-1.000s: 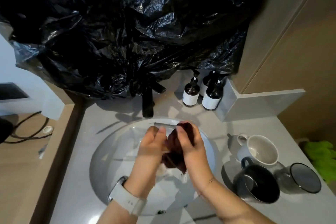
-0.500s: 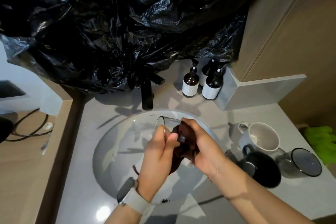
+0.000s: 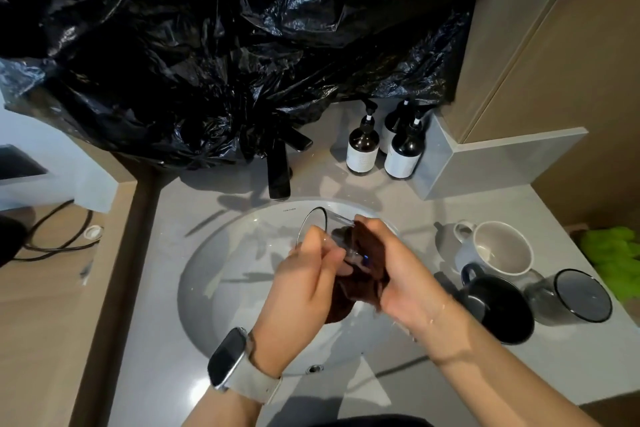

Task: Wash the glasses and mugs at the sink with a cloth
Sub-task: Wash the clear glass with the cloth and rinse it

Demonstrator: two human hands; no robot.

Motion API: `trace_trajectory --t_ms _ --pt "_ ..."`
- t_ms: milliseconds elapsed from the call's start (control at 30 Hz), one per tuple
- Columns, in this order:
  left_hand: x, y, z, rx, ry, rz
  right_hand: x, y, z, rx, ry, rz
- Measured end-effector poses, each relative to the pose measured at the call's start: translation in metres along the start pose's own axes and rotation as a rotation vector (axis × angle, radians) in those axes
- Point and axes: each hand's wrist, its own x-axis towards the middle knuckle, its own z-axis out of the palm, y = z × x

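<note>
Over the white sink basin point(image 3: 221, 274) my left hand point(image 3: 304, 291) holds a clear drinking glass point(image 3: 317, 224) on its side, with the rim facing left and away. My right hand point(image 3: 401, 277) grips a dark brown cloth point(image 3: 360, 274) that is wrapped around the glass's base end. On the grey counter to the right stand a white mug point(image 3: 498, 248), a black mug point(image 3: 498, 308) and a smoky glass point(image 3: 581, 296).
A black faucet point(image 3: 278, 170) rises behind the basin under a large black plastic sheet point(image 3: 225, 45). Three dark pump bottles point(image 3: 363, 149) stand at the back right. Something bright green point(image 3: 616, 260) lies at the far right edge. A cable point(image 3: 59, 236) lies on the wooden surface at the left.
The glass has turned so that its open rim shows at the left. My right hand has shifted with the cloth toward the glass's base. The view has moved closer.
</note>
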Motion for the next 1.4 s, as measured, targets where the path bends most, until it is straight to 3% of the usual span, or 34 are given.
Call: trace_trajectory --t_ms 67,133,200,267,333,433,567,633,833,1033,1133,1233,1400 --pt "-0.003 -0.007 -0.002 0.038 -0.042 -0.001 0.002 -0.006 0.000 -0.031 0.024 0.087" --pt "0.001 -0.004 -0.001 -0.170 -0.046 -0.103 0.010 0.000 0.002 -0.004 0.074 -0.048" --pt "0.010 0.004 0.002 -0.420 0.024 -0.339 0.015 0.014 0.001 -0.100 0.174 -0.508" --pt "0.018 0.008 0.003 -0.455 0.157 -0.515 0.022 0.029 -0.007 -0.618 0.253 -1.018" --pt "0.020 0.006 0.003 -0.467 0.203 -0.549 0.025 0.041 -0.012 -0.860 0.311 -1.181" --pt "0.016 0.008 0.009 -0.447 0.198 -0.515 0.022 0.049 -0.010 -0.580 0.306 -0.976" --pt "0.004 0.003 0.018 -0.114 0.190 -0.293 0.020 0.030 -0.007 -0.051 0.138 -0.096" --pt "-0.001 -0.004 0.018 -0.071 0.185 -0.262 0.020 0.025 -0.010 -0.063 0.062 0.074" --pt "0.000 -0.021 0.016 -0.179 0.220 -0.303 0.027 0.030 -0.009 -0.166 0.136 -0.074" --pt "-0.011 -0.034 -0.007 -0.194 0.250 -0.336 0.026 0.044 -0.005 -0.405 0.345 -0.301" --pt "-0.027 -0.046 -0.033 -0.175 0.365 -0.407 0.026 0.043 -0.002 -0.267 0.289 -0.290" --pt "-0.040 -0.065 -0.067 -0.250 0.502 -0.520 0.031 0.054 0.016 -0.343 0.214 -0.233" --pt "-0.060 -0.094 -0.113 -0.142 0.622 -0.476 0.040 0.109 0.059 -0.569 -0.117 -0.064"
